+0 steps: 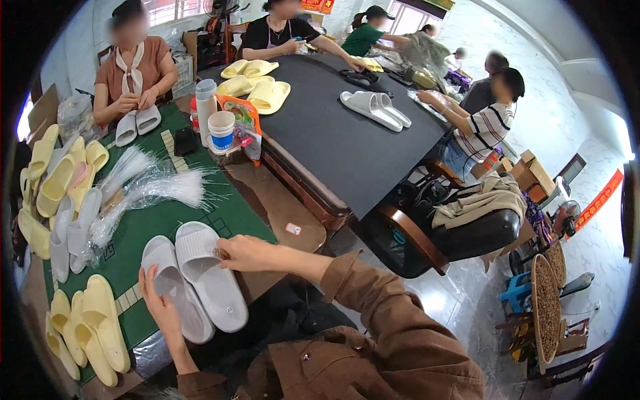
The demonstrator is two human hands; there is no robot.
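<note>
A pair of grey slide slippers lies side by side at the near edge of the green mat (220,200). My left hand (162,312) grips the outer side of the left grey slipper (190,308), its fingers along the strap. At the strap of the right grey slipper (223,297), my right hand (248,253) is closed in a pinch. What sits between those fingertips is too small to make out. Beyond the pair lie bundles of thin whitish plastic strands (183,189), partly in clear wrap.
Yellow slippers (100,323) and grey slippers (85,223) crowd the mat's left side. A paper cup (221,130) and a grey bottle (206,103) stand ahead. The dark table (313,133) bears more slippers. Several people work around it. A black chair (473,233) stands right.
</note>
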